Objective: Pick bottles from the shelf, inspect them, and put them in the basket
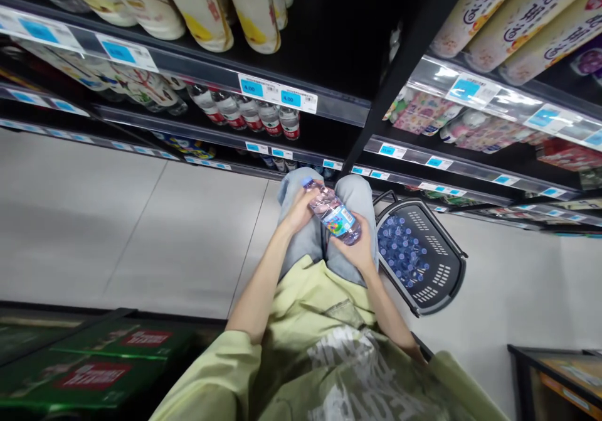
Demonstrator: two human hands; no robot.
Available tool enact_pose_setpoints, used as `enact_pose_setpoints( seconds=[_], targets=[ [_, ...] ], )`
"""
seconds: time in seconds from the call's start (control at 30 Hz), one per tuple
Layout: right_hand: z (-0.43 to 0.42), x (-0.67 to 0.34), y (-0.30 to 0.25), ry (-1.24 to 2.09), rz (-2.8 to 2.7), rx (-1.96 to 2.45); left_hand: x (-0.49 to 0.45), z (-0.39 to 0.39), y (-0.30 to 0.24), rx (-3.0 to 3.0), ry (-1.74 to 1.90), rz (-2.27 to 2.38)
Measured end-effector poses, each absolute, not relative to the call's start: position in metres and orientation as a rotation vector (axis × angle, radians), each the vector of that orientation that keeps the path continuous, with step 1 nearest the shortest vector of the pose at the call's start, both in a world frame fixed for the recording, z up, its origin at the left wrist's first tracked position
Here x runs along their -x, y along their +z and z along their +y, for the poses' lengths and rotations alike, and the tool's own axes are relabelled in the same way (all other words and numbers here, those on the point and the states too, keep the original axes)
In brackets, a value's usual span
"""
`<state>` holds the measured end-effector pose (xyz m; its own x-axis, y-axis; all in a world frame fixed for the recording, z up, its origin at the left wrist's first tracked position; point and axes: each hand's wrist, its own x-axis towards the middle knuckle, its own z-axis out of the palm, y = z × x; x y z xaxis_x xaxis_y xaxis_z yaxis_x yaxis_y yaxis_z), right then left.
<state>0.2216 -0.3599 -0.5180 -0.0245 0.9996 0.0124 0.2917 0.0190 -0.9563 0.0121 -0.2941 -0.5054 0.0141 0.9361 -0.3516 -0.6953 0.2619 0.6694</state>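
Note:
A clear plastic water bottle (pixel 335 215) with a blue cap and a colourful label lies tilted above my knees, held in both hands. My left hand (pixel 301 207) grips it near the cap end. Around its base, my right hand (pixel 358 243) is closed, with the thumb along the underside. On the floor beside my right leg stands a dark grey shopping basket (pixel 444 236). Inside it are many small blue-capped bottles (pixel 403 251).
Shelves with price tags (pixel 277 91) run across the front, carrying red-labelled water bottles (pixel 270 118) and tall white-and-yellow drink bottles (pixel 254 13). Green cartons (pixel 98 364) sit behind me at lower left. A low dark-framed display (pixel 559 371) stands at lower right.

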Motion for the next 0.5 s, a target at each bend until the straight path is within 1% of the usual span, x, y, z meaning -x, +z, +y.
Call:
enact_pose_setpoints(
  seconds=[0.5],
  targets=[
    [-0.3603,-0.2196,-0.5121,0.968,-1.519,1.406,-0.0113,-0.2955,-0.4985,-0.326,1.293,0.695]
  ],
)
